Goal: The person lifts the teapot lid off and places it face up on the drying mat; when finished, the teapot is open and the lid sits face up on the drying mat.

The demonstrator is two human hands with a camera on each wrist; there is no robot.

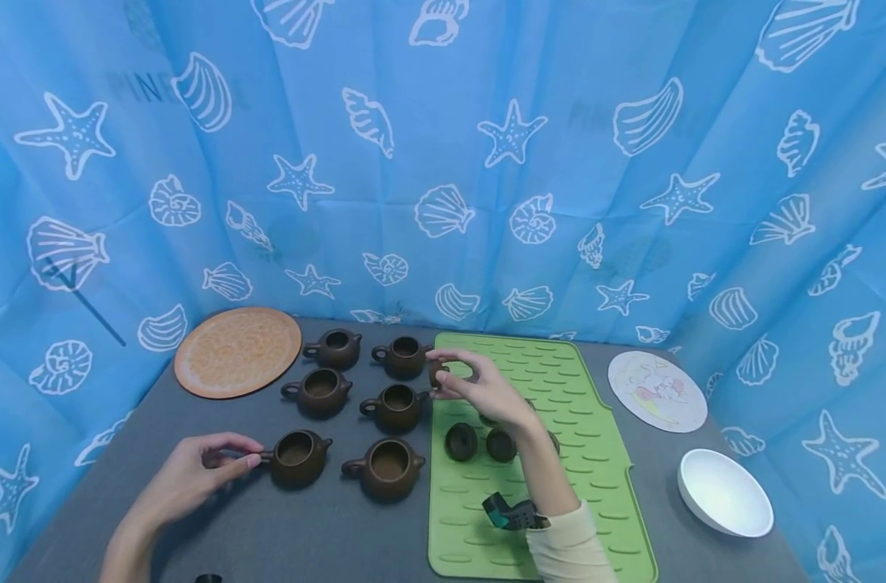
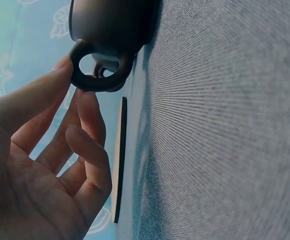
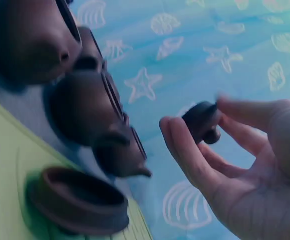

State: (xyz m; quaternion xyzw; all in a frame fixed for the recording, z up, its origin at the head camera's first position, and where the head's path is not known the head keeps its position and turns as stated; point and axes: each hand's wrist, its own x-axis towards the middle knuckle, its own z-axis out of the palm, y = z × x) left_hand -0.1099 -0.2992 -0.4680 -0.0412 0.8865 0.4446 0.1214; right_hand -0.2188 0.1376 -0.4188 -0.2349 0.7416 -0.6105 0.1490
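Observation:
Thumb and fingers of my left hand (image 1: pixel 188 478) pinch the ring handle (image 2: pixel 102 82) of a small dark brown teapot (image 1: pixel 299 471), which stands lidless at the front left of the group. Its spout points right. My right hand (image 1: pixel 490 394) holds a small brown teapot lid (image 1: pixel 437 373) between thumb and fingers, just right of the back teapots and over the mat's left edge. In the right wrist view the lid (image 3: pixel 202 121) is tilted on edge, its round knob towards the palm. Several other lidless teapots (image 1: pixel 389 479) stand in two columns between my hands.
On the green drying mat (image 1: pixel 472 518) lie more lids (image 1: pixel 461 442), partly hidden by my right forearm. A round orange-brown mat (image 1: pixel 237 353) lies back left. Far right are a round white mat with a printed picture (image 1: pixel 658 390) and a white bowl (image 1: pixel 727 495). A blue curtain (image 1: pixel 443 162) hangs behind.

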